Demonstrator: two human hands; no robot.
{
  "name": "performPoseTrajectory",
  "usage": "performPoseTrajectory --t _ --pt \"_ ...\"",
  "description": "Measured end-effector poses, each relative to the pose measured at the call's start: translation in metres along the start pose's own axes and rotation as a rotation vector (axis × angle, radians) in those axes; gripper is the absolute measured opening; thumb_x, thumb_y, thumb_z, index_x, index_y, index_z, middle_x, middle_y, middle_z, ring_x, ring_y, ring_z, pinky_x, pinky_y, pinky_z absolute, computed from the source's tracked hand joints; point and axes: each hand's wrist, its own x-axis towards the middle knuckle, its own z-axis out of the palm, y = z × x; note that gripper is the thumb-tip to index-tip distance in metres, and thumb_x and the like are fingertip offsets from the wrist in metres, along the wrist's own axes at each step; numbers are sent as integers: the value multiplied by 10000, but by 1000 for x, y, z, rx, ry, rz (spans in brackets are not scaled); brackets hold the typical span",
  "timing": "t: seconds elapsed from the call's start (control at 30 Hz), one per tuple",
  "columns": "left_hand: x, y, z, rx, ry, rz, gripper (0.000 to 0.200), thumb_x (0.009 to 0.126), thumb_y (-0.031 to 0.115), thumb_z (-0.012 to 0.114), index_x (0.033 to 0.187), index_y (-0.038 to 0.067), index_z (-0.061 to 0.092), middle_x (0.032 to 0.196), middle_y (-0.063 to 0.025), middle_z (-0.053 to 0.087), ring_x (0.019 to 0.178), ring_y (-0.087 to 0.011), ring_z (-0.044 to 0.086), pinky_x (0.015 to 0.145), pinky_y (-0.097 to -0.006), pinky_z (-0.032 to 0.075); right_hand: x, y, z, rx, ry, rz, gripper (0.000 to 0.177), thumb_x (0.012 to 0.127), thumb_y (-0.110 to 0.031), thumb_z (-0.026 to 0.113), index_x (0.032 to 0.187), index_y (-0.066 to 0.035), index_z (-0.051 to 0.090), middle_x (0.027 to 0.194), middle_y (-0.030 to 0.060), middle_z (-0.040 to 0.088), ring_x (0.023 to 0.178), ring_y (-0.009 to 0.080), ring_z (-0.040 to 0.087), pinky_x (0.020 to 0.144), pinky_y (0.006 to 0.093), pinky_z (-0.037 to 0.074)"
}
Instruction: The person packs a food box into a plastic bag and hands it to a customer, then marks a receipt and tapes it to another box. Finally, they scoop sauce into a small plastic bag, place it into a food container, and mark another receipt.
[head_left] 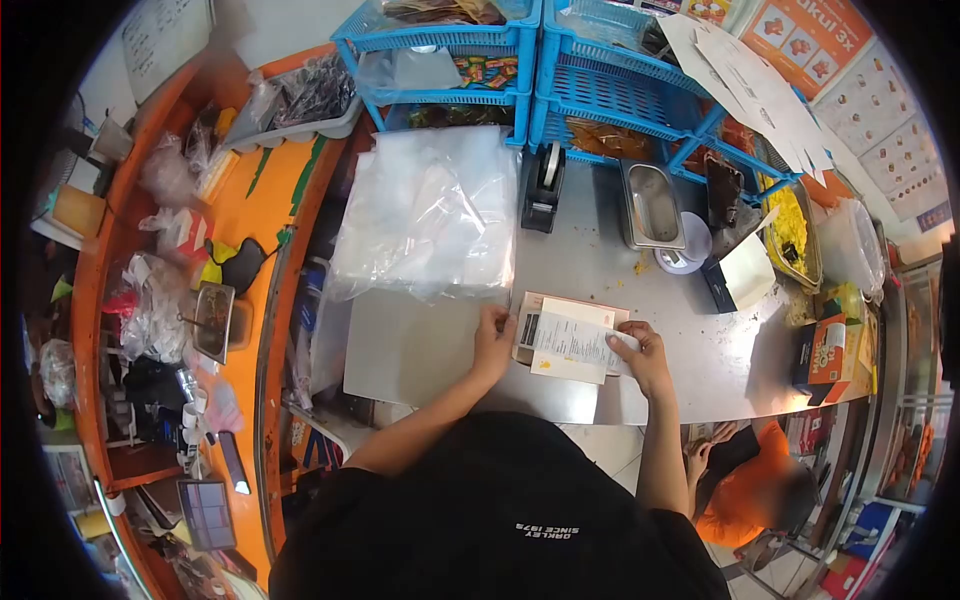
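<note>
A printed paper receipt (572, 341) lies over a small stack of cream and brownish cards or envelopes (567, 368) at the front of the metal table. My right hand (645, 358) pinches the receipt at its right end, thumb on top. Just left of the stack is my left hand (493, 343), its fingers curled together and pointing away from me. Whether something thin is between those fingers I cannot make out. Beyond that hand lies a pile of clear plastic bags (425, 215). A black tape dispenser (543, 188) stands behind the receipt.
Blue plastic shelf baskets (625, 100) line the back. To the right are a steel pan (653, 205), a white round lid (684, 243), a black-and-white box (740, 275) and a tray of yellow food (790, 235). An orange counter (265, 210) runs left. Another person in orange (745, 500) sits at lower right.
</note>
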Motion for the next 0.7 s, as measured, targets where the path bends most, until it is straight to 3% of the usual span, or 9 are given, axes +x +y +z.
performPoseTrajectory --t 0.13,0.23,0.3,0.37,0.43,0.47,0.53,0.63,0.7 --pt "10 10 -3 46 -82 -61 100 873 44 550 959 9 513 722 -88 560 698 -152 567 623 -309 458 4 10 -5 -7 -24 -17 263 759 -140 737 913 55 651 1026 81 511 931 181 522 789 272 446" --pt "22 30 -19 255 -267 -52 104 856 26 554 952 8 519 761 -105 584 690 -178 586 625 -321 471 4 20 -14 32 -73 -79 182 779 -126 713 879 11 646 997 51 511 894 154 511 746 260 434" --pt "34 55 -22 462 -295 102 135 842 20 561 972 11 528 773 -113 603 642 -215 593 607 -315 484 8 31 -20 78 -128 -102 117 797 -111 685 838 -20 624 969 18 505 849 125 494 697 249 415" --pt "36 93 -6 311 -408 448 332 742 34 677 1045 35 540 987 -130 600 848 -204 596 734 -324 482 9 28 -21 78 -116 -123 107 801 -106 677 827 -25 614 950 10 502 828 114 483 684 245 406" --pt "20 164 24 516 -801 807 536 667 223 762 1119 49 533 1216 -172 501 1135 -316 475 950 -446 379 3 25 -20 71 -122 -135 99 804 -102 670 816 -29 604 931 1 500 807 102 471 671 242 396" --pt "15 159 36 517 -809 813 536 667 223 762 1119 49 533 1216 -172 501 1135 -316 475 950 -446 379 2 22 -20 61 -137 -140 89 808 -99 663 823 -32 608 923 0 501 791 98 463 662 240 388" --pt "10 146 49 816 -1051 923 741 595 385 780 1199 60 501 1361 -175 358 1303 -379 255 1058 -512 204 4 25 -15 61 -152 -179 85 813 -90 653 844 -24 611 898 6 510 739 92 447 635 236 370" --pt "4 146 32 914 -1096 833 769 601 404 767 1228 65 479 1379 -181 331 1312 -372 243 1054 -518 200 0 28 7 54 -149 -358 92 806 -71 656 857 -10 609 885 20 519 730 109 458 625 249 374" --pt "-2 150 6 953 -1098 779 786 582 403 776 1228 68 478 1376 -183 334 1313 -374 244 1046 -520 209 -9 22 29 -20 -199 -373 119 777 -40 678 858 2 603 841 59 540 758 171 507 633 280 401"
